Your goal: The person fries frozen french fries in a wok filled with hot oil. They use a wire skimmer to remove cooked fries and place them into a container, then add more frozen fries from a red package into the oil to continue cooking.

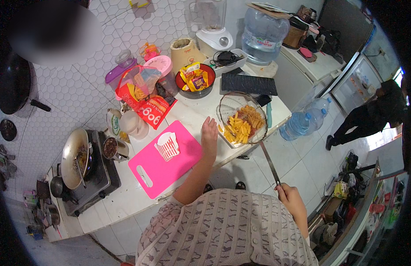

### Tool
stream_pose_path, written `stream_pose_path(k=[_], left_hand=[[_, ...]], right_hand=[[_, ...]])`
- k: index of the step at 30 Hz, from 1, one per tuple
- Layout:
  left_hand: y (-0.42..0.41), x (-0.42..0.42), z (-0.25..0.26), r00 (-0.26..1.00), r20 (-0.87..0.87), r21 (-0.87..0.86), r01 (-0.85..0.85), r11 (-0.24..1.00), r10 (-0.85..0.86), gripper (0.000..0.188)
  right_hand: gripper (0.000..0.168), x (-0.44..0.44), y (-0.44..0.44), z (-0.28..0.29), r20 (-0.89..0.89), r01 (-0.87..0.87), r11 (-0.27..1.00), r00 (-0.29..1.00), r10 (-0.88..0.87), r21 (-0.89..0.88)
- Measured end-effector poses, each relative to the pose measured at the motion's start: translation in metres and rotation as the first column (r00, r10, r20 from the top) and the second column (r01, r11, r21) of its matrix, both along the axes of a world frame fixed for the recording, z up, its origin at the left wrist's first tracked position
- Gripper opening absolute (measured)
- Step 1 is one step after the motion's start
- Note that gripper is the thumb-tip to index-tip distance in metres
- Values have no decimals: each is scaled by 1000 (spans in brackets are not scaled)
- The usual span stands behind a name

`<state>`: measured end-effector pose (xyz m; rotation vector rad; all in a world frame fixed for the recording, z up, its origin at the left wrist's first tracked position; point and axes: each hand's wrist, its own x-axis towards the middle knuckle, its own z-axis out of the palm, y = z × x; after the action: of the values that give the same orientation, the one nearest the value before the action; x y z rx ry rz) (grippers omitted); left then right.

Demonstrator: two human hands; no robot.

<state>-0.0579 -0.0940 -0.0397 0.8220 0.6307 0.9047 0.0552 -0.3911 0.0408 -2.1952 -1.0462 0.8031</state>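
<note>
My right hand [289,196] grips the long handle of a wire mesh skimmer [230,103]. French fries [238,130] lie in the skimmer's basket, with browner curly or wavy fried pieces [250,116] beside them. The basket rests over a pale tray [232,143] at the counter's edge. My left hand [209,131] is raised just left of the basket, fingers extended and holding nothing. Left of it, a red-and-white striped paper fry holder [168,146] lies on a pink cutting board [185,169].
A wok [72,156] with a utensil sits on the stove [107,186] at left. A red bag of frozen fries [152,109], a bowl of sachets [205,94] and a blender [213,40] stand behind. Water bottles [295,126] and another person [368,109] are at right.
</note>
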Motion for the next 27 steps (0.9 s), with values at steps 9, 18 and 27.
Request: stream_pose_path(k=[9,18,27], left_hand=[[3,-5,14,776,-626,360,196,912,80,46],[5,-4,10,767,-637,402,250,881,73,46],[8,-2,9,636,-770,386,416,823,40,48]], right_hand=[[20,5,-1,0,76,-27,1000,997,27,-8],[20,5,0,0,115,-25,999,993,22,25],[19,7,0,3,119,-10,1000,993,8,20]])
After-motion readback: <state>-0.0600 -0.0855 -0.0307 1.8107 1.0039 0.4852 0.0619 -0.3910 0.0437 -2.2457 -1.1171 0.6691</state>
